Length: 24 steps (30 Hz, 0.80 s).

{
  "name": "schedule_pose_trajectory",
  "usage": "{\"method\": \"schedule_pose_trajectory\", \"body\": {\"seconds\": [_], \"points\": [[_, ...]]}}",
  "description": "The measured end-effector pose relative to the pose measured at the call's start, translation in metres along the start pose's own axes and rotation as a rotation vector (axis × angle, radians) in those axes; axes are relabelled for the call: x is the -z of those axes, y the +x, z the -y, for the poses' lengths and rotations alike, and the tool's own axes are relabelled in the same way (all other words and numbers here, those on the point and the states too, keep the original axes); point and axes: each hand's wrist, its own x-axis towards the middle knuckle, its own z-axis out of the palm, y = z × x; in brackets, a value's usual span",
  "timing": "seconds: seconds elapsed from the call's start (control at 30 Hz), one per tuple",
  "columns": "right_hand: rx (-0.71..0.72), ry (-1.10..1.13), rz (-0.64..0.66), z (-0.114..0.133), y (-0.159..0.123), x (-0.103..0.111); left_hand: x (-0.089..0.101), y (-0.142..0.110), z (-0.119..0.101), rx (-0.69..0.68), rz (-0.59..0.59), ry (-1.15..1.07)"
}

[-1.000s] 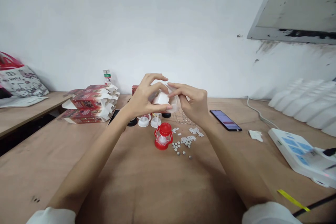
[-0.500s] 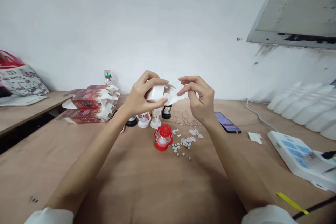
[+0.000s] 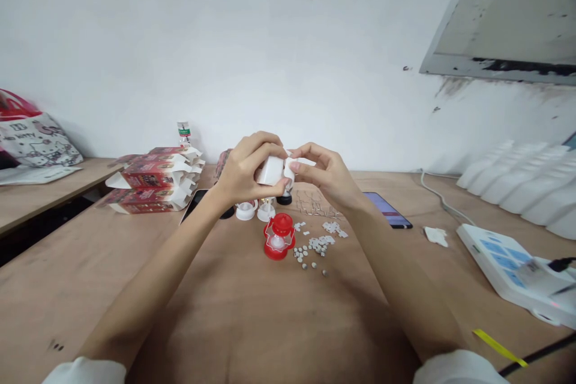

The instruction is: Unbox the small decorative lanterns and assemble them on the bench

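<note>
My left hand (image 3: pixel 247 168) grips a small white cardboard box (image 3: pixel 271 170), held up above the table. At the box's right end, my right hand (image 3: pixel 324 173) pinches a white flap between thumb and fingers. Below them a red toy lantern (image 3: pixel 279 236) stands upright. Several more lanterns, white ones (image 3: pixel 245 210) and black-based ones, sit behind it, partly hidden by my hands. Right of the red lantern lie small round button cells (image 3: pixel 301 252), little white plastic pieces (image 3: pixel 320 242) and bent wire handles (image 3: pixel 315 204).
Red printed boxes (image 3: pixel 150 179) are stacked at the left. A phone (image 3: pixel 387 211) lies to the right, near a power strip (image 3: pixel 504 261) with a cable. White stacked shapes (image 3: pixel 517 186) line the back right. A printed bag (image 3: pixel 38 138) rests on the left table.
My right hand has moved left and closed on the box's flap, from fingers spread near it. The box has turned slightly in my left hand.
</note>
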Motion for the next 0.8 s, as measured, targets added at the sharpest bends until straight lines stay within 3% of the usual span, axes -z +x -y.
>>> {"method": "schedule_pose_trajectory", "body": {"seconds": [0.47,0.67,0.73,0.8], "points": [[0.022,-0.035,-0.128,-0.004,0.0,-0.005,-0.001,-0.001,-0.002,-0.076,-0.066,0.044],[-0.112,0.076,0.184,-0.02,0.006,-0.005,-0.013,-0.009,0.002,-0.086,-0.245,-0.086],[-0.109,0.089,0.185,-0.022,0.008,-0.005,-0.014,-0.009,0.002,-0.114,-0.237,-0.178],[-0.068,0.048,0.127,-0.022,0.009,-0.005,-0.009,-0.007,0.002,-0.051,-0.191,-0.22]]}}
